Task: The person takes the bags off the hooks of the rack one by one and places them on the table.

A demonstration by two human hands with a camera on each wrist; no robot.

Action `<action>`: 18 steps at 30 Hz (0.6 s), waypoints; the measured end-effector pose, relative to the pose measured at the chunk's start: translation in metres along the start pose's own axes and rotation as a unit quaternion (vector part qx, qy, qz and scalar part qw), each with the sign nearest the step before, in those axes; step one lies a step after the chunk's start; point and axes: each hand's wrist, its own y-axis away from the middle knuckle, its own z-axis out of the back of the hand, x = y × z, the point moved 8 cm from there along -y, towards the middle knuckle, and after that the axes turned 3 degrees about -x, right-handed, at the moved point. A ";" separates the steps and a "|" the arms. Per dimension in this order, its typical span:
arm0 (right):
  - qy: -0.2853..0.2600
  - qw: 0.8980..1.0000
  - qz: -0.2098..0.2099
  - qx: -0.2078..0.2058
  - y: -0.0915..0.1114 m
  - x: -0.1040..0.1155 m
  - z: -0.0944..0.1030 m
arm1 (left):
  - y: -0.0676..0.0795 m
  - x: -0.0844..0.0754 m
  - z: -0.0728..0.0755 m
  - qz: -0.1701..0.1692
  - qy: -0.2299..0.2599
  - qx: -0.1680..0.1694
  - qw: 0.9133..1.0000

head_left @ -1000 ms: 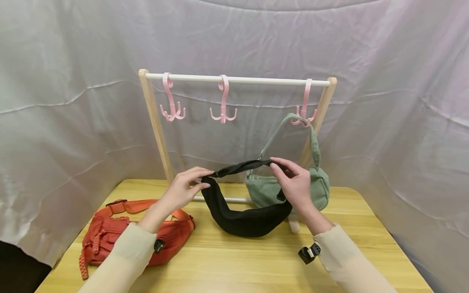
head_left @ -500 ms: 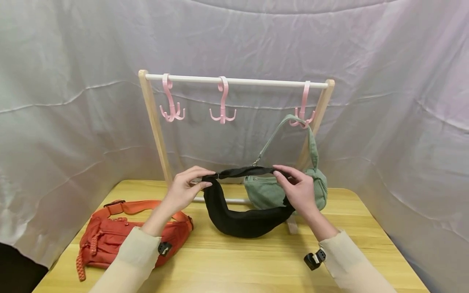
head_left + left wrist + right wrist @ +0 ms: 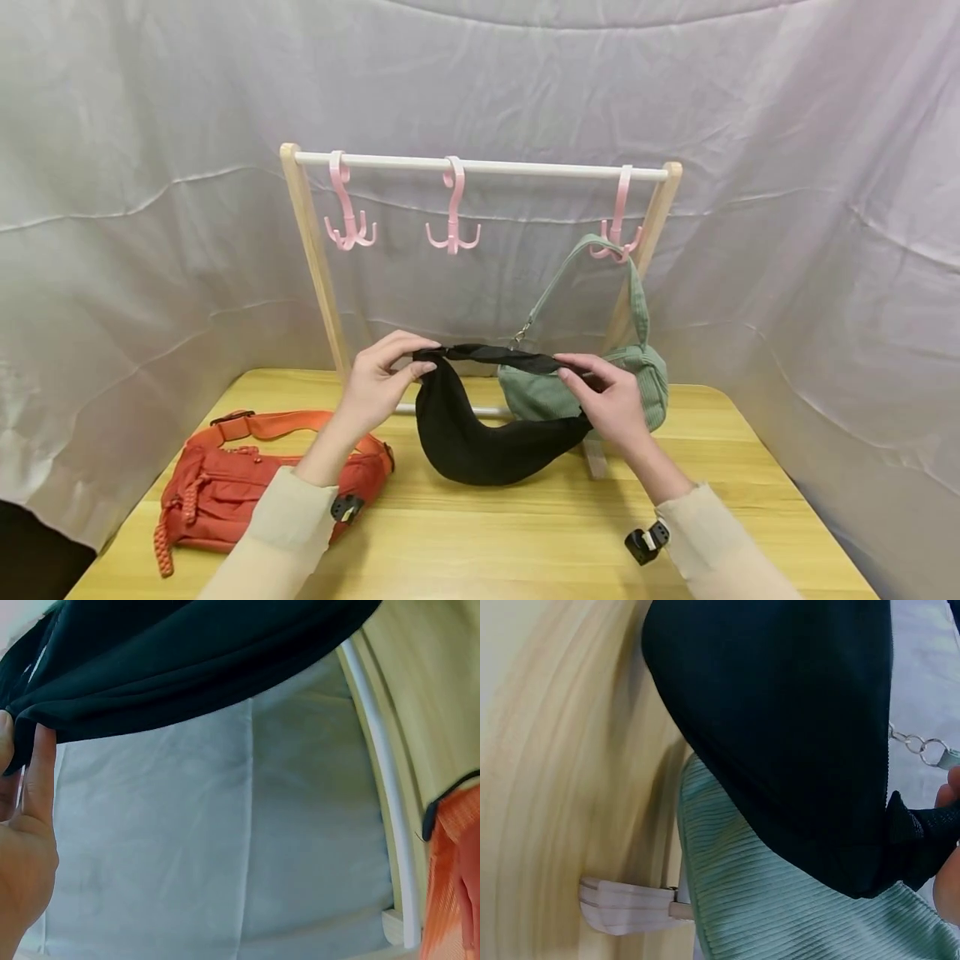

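Note:
A black shoulder bag (image 3: 487, 454) hangs between my two hands, its body sagging in a curve above the table. My left hand (image 3: 381, 379) pinches the left end of its strap between thumb and fingers. Toward the strap's right end, my right hand (image 3: 611, 396) pinches it the same way. In the left wrist view the black bag (image 3: 172, 675) crosses the top, gripped at the left edge. The right wrist view shows the bag's body (image 3: 780, 735) in front of a green corduroy bag (image 3: 757, 900), with only part of my right hand visible at the edge.
Behind stands a rack with a white rail (image 3: 525, 168) and three pink hooks, including a middle hook (image 3: 453, 208). The green bag (image 3: 543, 392) has its strap over the right hook (image 3: 619, 212). A red-orange waist bag (image 3: 232, 492) lies on the table's left, under my left forearm.
The strap between my hands has dropped slightly, and its right part hangs lower. The bag's opening has narrowed. Both hands still hold the strap.

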 end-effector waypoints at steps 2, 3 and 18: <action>-0.007 1.000 -0.002 0.008 0.002 -0.002 -0.001 | -0.001 -0.002 -0.001 0.006 0.004 -0.002 1.000; -0.010 1.000 -0.003 0.012 0.003 -0.002 -0.002 | -0.002 -0.003 -0.001 0.009 0.006 -0.004 1.000; 0.001 0.999 0.049 0.021 0.017 0.000 0.000 | -0.004 -0.011 0.002 0.031 0.058 -0.044 0.997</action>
